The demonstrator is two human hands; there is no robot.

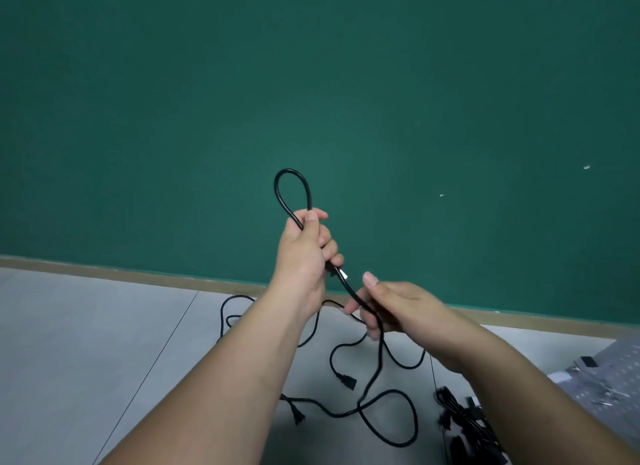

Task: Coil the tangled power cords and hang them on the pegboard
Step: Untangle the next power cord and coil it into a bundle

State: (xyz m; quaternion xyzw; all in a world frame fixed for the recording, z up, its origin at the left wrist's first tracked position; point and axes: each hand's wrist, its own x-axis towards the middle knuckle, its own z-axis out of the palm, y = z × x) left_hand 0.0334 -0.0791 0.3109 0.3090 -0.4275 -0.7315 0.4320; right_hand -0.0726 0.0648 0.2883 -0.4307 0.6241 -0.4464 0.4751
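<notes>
Just now, by the head view, the only one given: grips the black power cord [353, 292] with the left hand [304, 253], fingers and thumb curled tight round two strands of it, a small loop [292, 187] standing up above the fist against the green wall [311, 83]. Holds the same cord lower down with the right hand [398, 308], fingers half curled round it, thumb lifted, just below and to the right of the left. Between the two hands, a short straight stretch on a slant, upper left to lower right.

Below the right hand, drops toward the floor [86, 326] and sprawls there in slack curves, long axis roughly down and back toward the body. Near a plug [296, 416] under the left forearm and a second connector [348, 381] between the arms; cannot tell which strand ends in which.

Looks like early coiling: one loop made, most of the length loose on the floor. Nearer the slack with the right hand, so probably best to feed the next length up along that slant into the left, used as the holder.

Well apart at lower right, a dark bundle [464, 426] of other cords beside a grey perforated panel [606, 378], perhaps the pegboard, off to the right of both hands.
</notes>
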